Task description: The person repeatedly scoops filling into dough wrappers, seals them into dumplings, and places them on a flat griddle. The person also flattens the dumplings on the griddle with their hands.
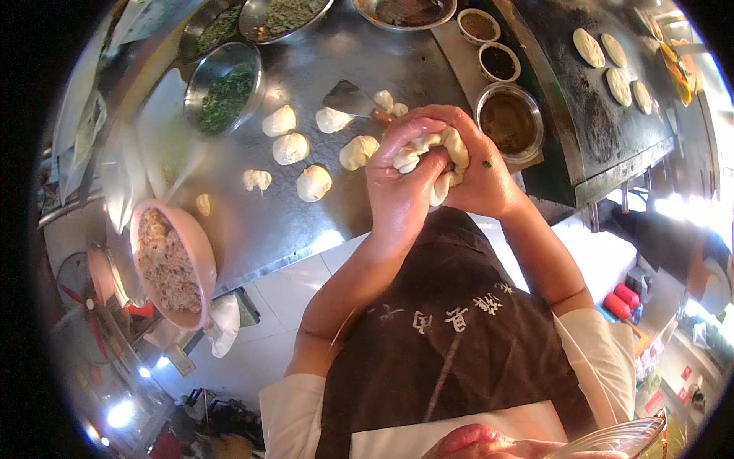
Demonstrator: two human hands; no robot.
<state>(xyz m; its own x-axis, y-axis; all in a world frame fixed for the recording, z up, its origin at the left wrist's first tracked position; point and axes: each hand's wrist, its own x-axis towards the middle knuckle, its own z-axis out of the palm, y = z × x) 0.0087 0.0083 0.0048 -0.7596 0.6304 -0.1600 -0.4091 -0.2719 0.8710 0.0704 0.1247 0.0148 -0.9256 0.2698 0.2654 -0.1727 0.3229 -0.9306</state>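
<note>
Both hands are raised together before my apron, cupped around a ring of pale, soft dough (457, 148). My left hand (398, 181) grips the dough from the left, its thumb pressed into the hollow in the middle. From the right, my right hand (487, 169) curves around the dough's outer side; a green speck sticks to its skin. What lies deep inside the hollow is hidden by the thumb. Just beyond my left hand lies a metal scraper (347, 98) with a wooden handle, partly covered by that hand. Several rounded dough pieces (291, 149) sit on the metal worktop (275, 229).
A pink bowl of filling (211, 269) stands at the worktop's left front edge. Metal bowls hold chopped greens (229, 94) and other mixtures. At right are a tub of brown liquid (509, 121), small seasoning bowls (499, 62), and a griddle (579, 103) with several flat dough rounds (619, 86).
</note>
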